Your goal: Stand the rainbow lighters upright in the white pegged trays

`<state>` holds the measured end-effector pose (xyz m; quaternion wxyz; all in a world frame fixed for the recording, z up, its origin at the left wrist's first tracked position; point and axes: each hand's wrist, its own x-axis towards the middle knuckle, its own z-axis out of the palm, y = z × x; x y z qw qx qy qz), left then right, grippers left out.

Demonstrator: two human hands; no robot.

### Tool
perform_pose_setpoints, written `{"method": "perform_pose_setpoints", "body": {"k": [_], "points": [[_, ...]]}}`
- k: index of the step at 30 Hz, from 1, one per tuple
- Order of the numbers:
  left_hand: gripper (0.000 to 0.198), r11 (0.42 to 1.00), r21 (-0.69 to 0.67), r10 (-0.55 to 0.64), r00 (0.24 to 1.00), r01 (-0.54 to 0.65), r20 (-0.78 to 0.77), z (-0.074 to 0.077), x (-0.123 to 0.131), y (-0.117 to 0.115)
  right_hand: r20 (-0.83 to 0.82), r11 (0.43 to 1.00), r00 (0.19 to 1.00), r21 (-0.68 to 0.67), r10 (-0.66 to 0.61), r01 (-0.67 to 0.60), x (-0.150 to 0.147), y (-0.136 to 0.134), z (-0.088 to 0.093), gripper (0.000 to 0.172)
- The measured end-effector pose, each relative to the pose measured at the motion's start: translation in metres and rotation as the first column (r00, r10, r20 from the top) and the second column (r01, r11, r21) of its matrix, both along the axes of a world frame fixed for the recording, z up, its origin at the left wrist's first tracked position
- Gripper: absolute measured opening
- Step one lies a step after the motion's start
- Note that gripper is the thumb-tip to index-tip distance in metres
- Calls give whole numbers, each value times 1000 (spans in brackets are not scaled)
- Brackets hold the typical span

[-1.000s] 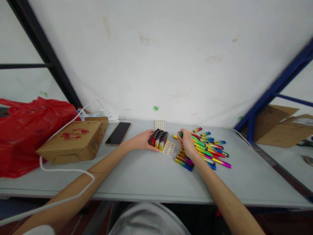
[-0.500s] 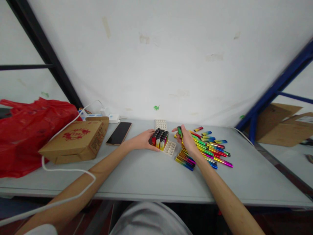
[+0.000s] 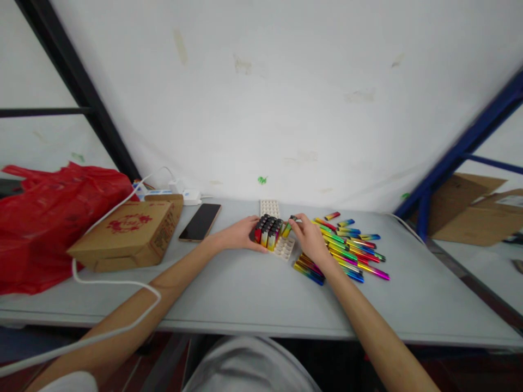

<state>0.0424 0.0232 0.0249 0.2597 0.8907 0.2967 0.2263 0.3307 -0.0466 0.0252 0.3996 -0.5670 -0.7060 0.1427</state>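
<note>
The left hand [image 3: 244, 234] is cupping the side of a packed block of lighters [image 3: 268, 231], thumb and fingers spreading well apart around it. The right hand's fingers are clamping one yellow-green lighter [image 3: 287, 227], holding it tilted just beside that block, over a white tray [image 3: 284, 249]. The block is standing upright in the tray. Right of it, loose lighters [image 3: 343, 246] are lying heaped on the surface [image 3: 229, 305]; they're overlapping too much for a sure count. One phone [image 3: 200, 222], one carton [image 3: 126, 231] and one red bag [image 3: 61, 212] are sitting to the left.

Left fingers [image 3: 250, 219] cupped, right fingers [image 3: 301, 217] pinched
</note>
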Motion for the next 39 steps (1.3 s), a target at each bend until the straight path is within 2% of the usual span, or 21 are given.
{"method": "perform_pose_setpoints", "body": {"k": [2,5,10,13,15,18,23,26,29,32,39], "points": [[87,1000,4,-10,1000,10,-7,0,0,0,97,1000,995,9,16,-17,2,-1,3,19],[85,1000,6,-14,1000,14,-11,2,1,-1,181,994,978,-14,105,-104,3,-3,7,15],[83,1000,18,-19,1000,19,-14,4,2,-3,187,980,962,-51,201,-195,1,-10,13,9],[85,999,28,-23,1000,23,-12,5,2,-3,184,978,960,-20,210,-210,7,-13,18,14],[84,999,27,-32,999,32,-12,5,2,-3,211,985,964,22,161,-169,20,-13,20,19],[83,999,23,-33,999,33,-10,4,1,-2,307,997,952,68,13,-36,53,-8,21,21],[87,998,47,-33,999,34,-21,2,1,0,483,984,858,81,-176,156,110,4,10,23],[85,998,55,-36,999,38,-37,1,1,0,545,963,802,42,-246,267,130,8,3,24],[86,998,49,-33,999,35,-43,0,1,0,586,932,769,-60,-257,357,138,10,-2,26],[86,999,38,-30,999,32,-42,0,1,1,545,926,798,-99,-257,366,142,13,-3,26],[88,999,28,-40,999,41,-31,0,0,2,443,947,847,18,-295,321,145,17,-6,29]]}}
